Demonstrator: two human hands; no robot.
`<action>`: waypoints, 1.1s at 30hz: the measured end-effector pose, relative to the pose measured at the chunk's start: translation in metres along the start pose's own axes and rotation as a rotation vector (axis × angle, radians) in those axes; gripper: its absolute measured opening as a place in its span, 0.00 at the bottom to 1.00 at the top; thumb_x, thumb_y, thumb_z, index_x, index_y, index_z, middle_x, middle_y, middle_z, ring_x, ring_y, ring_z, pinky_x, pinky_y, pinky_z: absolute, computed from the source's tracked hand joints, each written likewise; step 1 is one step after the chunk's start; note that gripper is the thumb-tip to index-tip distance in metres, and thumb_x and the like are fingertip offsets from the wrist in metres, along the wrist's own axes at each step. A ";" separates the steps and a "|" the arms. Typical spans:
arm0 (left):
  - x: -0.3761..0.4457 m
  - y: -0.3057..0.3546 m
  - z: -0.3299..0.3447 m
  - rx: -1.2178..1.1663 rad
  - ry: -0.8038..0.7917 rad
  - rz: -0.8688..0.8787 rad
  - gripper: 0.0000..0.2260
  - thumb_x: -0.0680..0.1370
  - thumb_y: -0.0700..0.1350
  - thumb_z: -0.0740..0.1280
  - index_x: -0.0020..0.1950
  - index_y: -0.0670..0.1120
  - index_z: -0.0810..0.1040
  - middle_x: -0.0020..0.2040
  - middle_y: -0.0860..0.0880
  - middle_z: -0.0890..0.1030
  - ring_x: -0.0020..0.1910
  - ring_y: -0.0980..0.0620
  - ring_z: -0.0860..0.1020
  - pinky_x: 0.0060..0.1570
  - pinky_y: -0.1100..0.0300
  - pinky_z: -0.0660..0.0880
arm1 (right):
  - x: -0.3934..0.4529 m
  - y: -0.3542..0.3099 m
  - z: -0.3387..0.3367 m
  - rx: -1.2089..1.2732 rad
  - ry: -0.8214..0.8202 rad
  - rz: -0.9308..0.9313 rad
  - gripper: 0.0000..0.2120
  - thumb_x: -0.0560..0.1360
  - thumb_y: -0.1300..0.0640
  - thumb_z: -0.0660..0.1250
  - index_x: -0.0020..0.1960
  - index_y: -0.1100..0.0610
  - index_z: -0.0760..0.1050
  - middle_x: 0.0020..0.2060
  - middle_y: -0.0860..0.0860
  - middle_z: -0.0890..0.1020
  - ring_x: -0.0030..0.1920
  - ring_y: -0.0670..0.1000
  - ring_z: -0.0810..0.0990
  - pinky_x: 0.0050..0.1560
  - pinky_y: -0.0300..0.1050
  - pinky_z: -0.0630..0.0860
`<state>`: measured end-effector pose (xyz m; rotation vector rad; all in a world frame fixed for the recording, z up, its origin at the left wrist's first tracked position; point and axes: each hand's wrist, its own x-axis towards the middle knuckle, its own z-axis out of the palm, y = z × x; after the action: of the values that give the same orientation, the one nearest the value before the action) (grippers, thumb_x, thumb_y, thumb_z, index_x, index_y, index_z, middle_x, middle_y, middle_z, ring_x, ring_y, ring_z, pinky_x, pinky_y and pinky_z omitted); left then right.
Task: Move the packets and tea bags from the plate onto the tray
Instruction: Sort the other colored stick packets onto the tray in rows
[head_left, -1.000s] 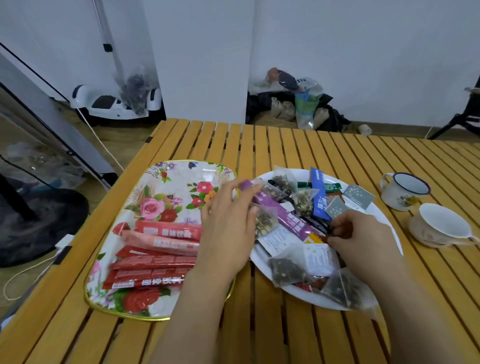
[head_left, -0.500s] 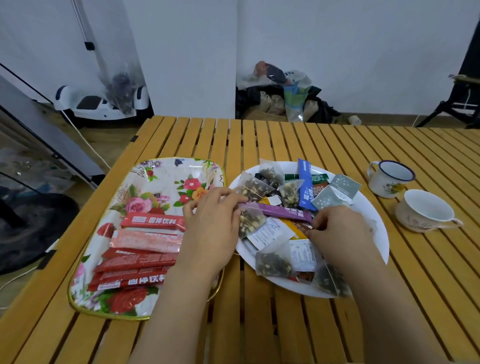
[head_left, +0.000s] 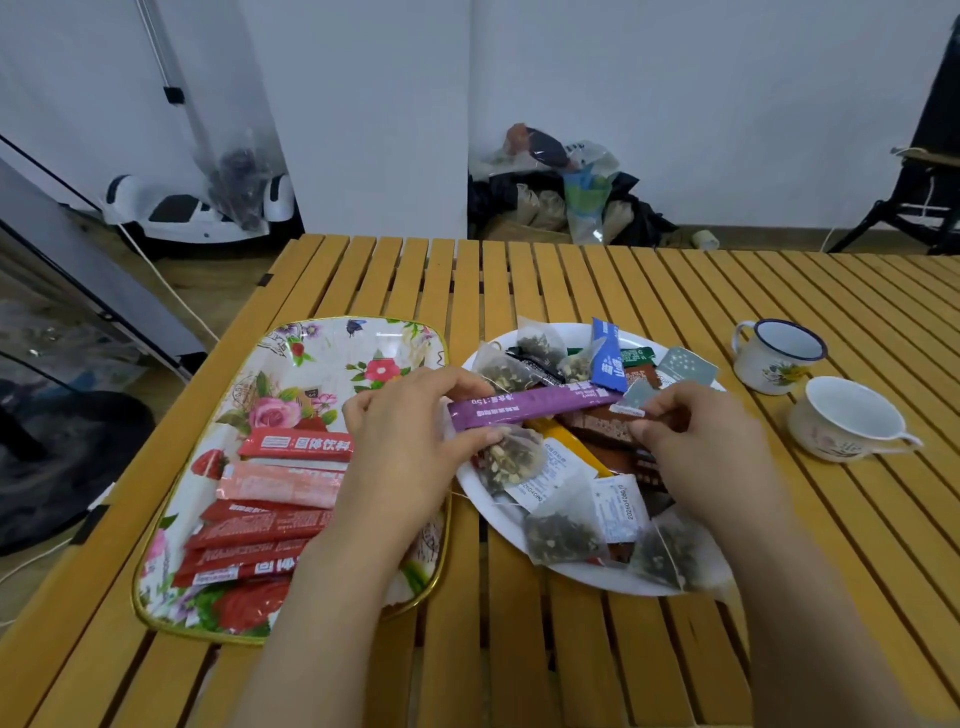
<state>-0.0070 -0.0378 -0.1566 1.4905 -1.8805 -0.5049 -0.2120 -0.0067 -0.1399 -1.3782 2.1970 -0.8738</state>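
Head view has both your hands over the slatted wooden table (head_left: 519, 291), and it's all happening at the near edge of the white plate (head_left: 587, 579). Your left hand (head_left: 400, 447) has thumb and fingers pinched on the left end of the purple stick packet (head_left: 530, 408), which lies level above the heap, its white print upside down to you. Your right hand (head_left: 706, 447) has its fingertips closed on a small grey-green sachet (head_left: 638, 397) right at the purple packet's right end; whether those fingers also touch the purple one, I cannot tell. Under the purple packet sits the pile: a mesh tea bag (head_left: 511, 454) touching your left fingers, a brown packet (head_left: 597, 426) and an orange packet (head_left: 569, 441) beneath, more mesh tea bags at the near rim (head_left: 563, 535) and the far side (head_left: 504, 371). A blue stick packet (head_left: 609, 358) leans upright-ish at the back of the plate, with a grey-green square sachet (head_left: 688, 366) out by the right rim. Over to the left, the floral tray (head_left: 311, 358) lies just beside the plate, and it holds a row of red stick packets (head_left: 296, 444) with a pink stick packet (head_left: 280, 486) among them, lying crosswise. Your left forearm crosses the tray's near right corner. Off to your right, well apart from the plate, a blue-rimmed enamel mug (head_left: 779, 358) and a white cup (head_left: 847, 421) stand side by side.
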 end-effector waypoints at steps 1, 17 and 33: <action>0.001 0.001 -0.002 -0.065 -0.007 -0.012 0.12 0.67 0.55 0.74 0.47 0.63 0.77 0.46 0.63 0.80 0.54 0.60 0.75 0.62 0.53 0.64 | 0.000 -0.001 -0.003 0.034 0.006 0.000 0.01 0.76 0.58 0.65 0.48 0.54 0.75 0.38 0.47 0.74 0.41 0.46 0.73 0.30 0.37 0.66; -0.005 0.009 -0.007 -0.403 -0.096 -0.118 0.08 0.72 0.42 0.72 0.47 0.53 0.83 0.41 0.54 0.85 0.37 0.57 0.83 0.39 0.60 0.80 | 0.001 0.008 0.004 -0.353 -0.145 -0.003 0.03 0.75 0.57 0.66 0.48 0.54 0.74 0.48 0.53 0.81 0.49 0.52 0.77 0.48 0.48 0.76; -0.008 0.007 0.003 -0.191 0.029 -0.075 0.09 0.73 0.46 0.72 0.49 0.58 0.78 0.45 0.60 0.78 0.43 0.61 0.79 0.31 0.78 0.71 | -0.003 -0.002 -0.012 -0.253 0.059 -0.004 0.06 0.71 0.55 0.71 0.47 0.48 0.78 0.46 0.50 0.81 0.50 0.51 0.75 0.59 0.53 0.70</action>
<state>-0.0129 -0.0291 -0.1563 1.4377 -1.7074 -0.6754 -0.2165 -0.0008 -0.1296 -1.4866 2.4177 -0.6628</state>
